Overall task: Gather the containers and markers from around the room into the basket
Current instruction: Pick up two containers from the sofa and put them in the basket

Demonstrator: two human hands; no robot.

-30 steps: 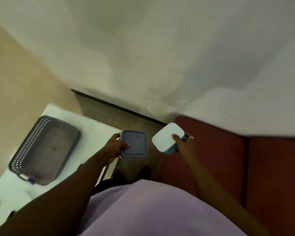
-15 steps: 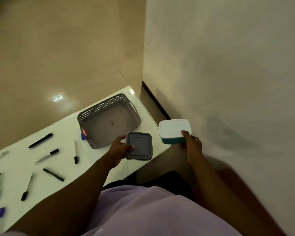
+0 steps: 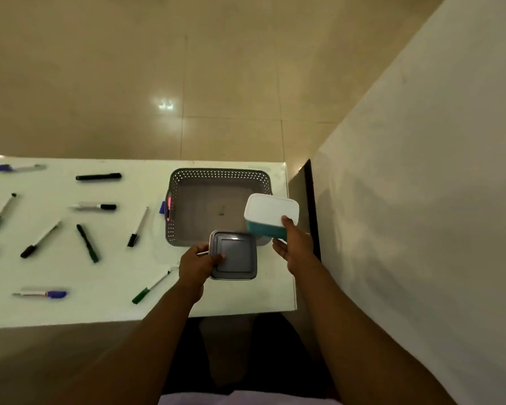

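Beige floor tiles (image 3: pixel 231 83) fill the upper part of the view, a pale wall (image 3: pixel 421 200) runs down the right side, and a white table (image 3: pixel 100 302) stretches across the middle. Near the table's right end sits a grey perforated basket (image 3: pixel 216 173), with nothing visible inside it, and something pink shows at its left handle. The left hand (image 3: pixel 197 266) is clamped on a grey square container (image 3: pixel 237 255), thumb on the lid, holding it over the basket's near rim and the tabletop. The right hand (image 3: pixel 295 247) grips a teal container with a white lid (image 3: pixel 270 213), tilted, over the basket's right near corner; the thumb presses on the lid's edge. The 2 containers are close together but apart. Markers lie scattered on the table left of the basket: a black marker (image 3: pixel 98 177) near the far edge, a white-barrelled one with a black cap (image 3: pixel 138 227) just left of the basket, a dark green marker (image 3: pixel 87 243), a green-capped marker (image 3: pixel 151 287) beside the left wrist, and a blue-capped marker (image 3: pixel 41 294) near the front edge. More lie further left, some blurred.
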